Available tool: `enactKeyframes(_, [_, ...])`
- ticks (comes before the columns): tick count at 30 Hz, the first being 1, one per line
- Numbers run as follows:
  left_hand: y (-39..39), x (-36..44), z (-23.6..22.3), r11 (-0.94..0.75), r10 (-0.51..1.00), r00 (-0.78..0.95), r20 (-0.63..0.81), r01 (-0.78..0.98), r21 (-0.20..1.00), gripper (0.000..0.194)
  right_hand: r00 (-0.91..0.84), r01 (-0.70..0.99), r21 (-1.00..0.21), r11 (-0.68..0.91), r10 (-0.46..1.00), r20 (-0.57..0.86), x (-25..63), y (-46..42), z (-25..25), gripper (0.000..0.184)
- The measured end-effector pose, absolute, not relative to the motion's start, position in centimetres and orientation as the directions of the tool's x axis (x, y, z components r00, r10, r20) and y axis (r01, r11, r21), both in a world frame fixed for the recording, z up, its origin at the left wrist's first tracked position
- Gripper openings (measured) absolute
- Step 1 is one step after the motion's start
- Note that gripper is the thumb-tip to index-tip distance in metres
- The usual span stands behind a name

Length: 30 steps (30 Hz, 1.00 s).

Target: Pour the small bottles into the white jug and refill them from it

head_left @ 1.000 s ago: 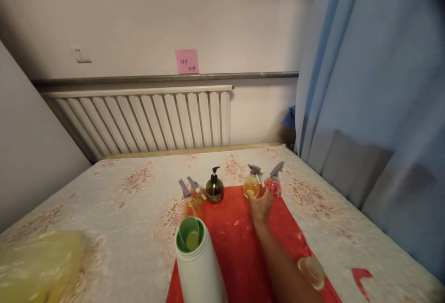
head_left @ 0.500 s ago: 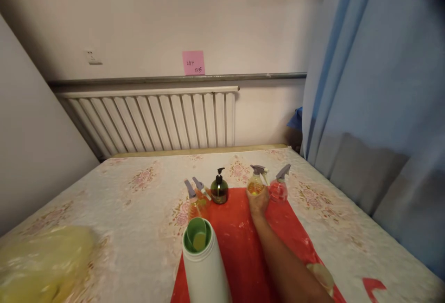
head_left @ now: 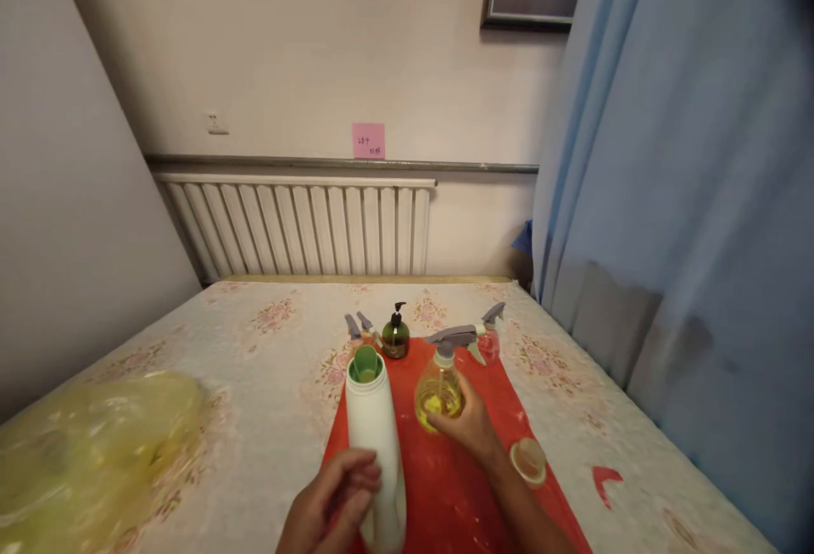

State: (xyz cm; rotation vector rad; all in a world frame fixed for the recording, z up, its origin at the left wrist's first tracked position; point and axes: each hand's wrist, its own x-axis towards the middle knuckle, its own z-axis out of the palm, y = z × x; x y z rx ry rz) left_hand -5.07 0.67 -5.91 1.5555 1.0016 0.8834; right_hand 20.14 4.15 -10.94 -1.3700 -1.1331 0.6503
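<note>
We have our right hand (head_left: pixel 467 422) wrapped around a clear spray bottle (head_left: pixel 438 393) with yellow liquid in it and a grey head, its thumb across the front. The bottle is over the right half of a red sheet (head_left: pixel 438 495); we cannot tell whether its base touches the sheet. Our left hand (head_left: pixel 337 499) is at the near end, fingers curled, against or just beside a white bottle (head_left: pixel 372 418); we cannot tell whether it grips it. That bottle leans slightly left, with a green cup (head_left: pixel 365 365) sitting in its open mouth.

On the far side of the sheet we see a dark green pump bottle (head_left: pixel 395 338), and to its right a pink spray bottle (head_left: pixel 488 345). Two grey spray heads (head_left: pixel 352 327) show left of the pump bottle, their bottles mostly hidden. A pale round cap (head_left: pixel 528 459) lies near the sheet's right edge. On the flowered cloth (head_left: pixel 267 418) are a yellow plastic bag (head_left: pixel 102 452) at left and a red scrap (head_left: pixel 604 484) at right.
</note>
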Motion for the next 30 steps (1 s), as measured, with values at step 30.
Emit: enactKeyframes(30, [-3.1, -2.9, -3.2, 0.081, 0.668, 0.74, 0.076, -0.175, 0.981, 0.046, -0.117, 0.259, -0.93, 0.261, 0.964, 0.238, 14.3, -9.3, -8.1, 0.083])
